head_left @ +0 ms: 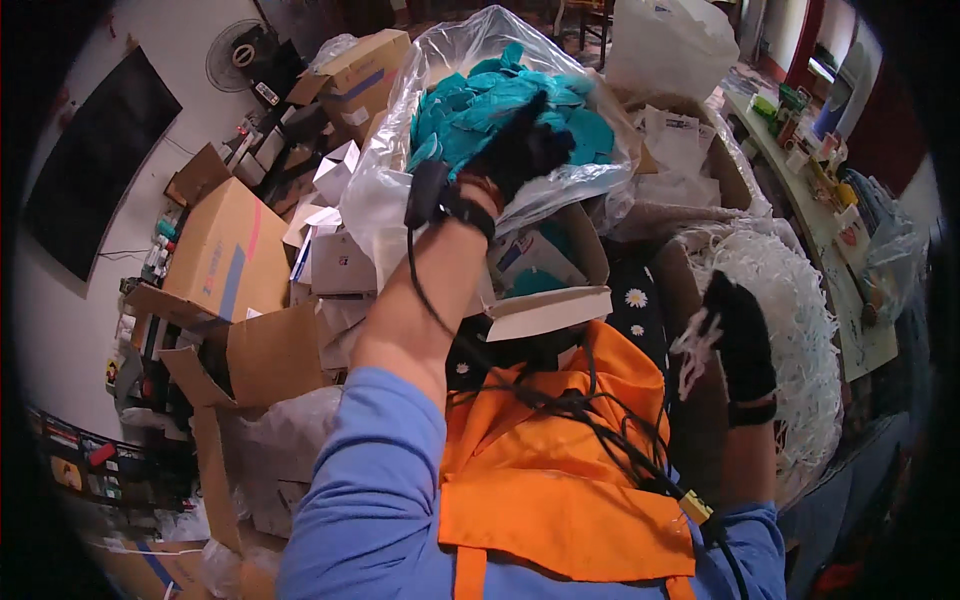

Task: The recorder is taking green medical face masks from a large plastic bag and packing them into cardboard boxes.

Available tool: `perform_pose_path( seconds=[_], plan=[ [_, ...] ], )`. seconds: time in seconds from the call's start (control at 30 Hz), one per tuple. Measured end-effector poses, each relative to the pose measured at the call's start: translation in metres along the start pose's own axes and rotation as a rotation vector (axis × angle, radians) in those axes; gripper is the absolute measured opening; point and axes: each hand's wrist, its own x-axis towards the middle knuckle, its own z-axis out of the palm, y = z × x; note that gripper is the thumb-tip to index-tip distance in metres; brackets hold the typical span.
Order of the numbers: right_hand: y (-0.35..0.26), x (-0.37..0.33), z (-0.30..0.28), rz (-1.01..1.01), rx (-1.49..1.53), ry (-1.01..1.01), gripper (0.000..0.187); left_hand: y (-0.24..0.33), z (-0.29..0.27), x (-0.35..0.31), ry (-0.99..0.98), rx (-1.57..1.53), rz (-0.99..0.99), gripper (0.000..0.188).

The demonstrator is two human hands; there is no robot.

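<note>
My left hand (pixel 520 150), in a black glove, reaches over a heap of flat teal pieces (pixel 480 100) in a large box lined with a clear plastic bag (pixel 375 185). Its fingers are apart beside a rounded teal piece, with nothing visibly held. To the right, my right hand (pixel 740 340), also black-gloved, is closed on a small bunch of white shredded filler strands (pixel 694 355). It is at the edge of a box heaped with the same filler (pixel 795 330). In front of me sits an open small carton (pixel 550 310) with teal pieces and a printed packet inside.
Brown cartons (pixel 225 260) and small white boxes (pixel 340 265) crowd the left side. An open box of white packets (pixel 680 150) stands at the far right, near a white bag (pixel 670 45). A cluttered bench (pixel 855 340) runs along the right. Black cables (pixel 570 400) cross my orange apron.
</note>
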Motion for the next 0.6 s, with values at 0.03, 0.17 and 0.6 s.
perform_pose_path(
  seconds=[0.03, 0.17, 0.6],
  plan=[
    [0.000, 0.005, 0.014, 0.046, 0.022, -0.077, 0.034, 0.011, 0.003, -0.003, 0.216, -0.767, -0.291, 0.037],
    [-0.027, 0.015, 0.063, 0.297, 0.209, -0.250, 0.031, 0.092, -0.053, 0.035, 0.367, -1.145, -0.327, 0.039],
    [-0.053, 0.035, 0.103, 0.099, 0.190, -0.144, 0.027, 0.054, -0.199, -0.008, 0.091, -2.573, -0.441, 0.037]
  ],
)
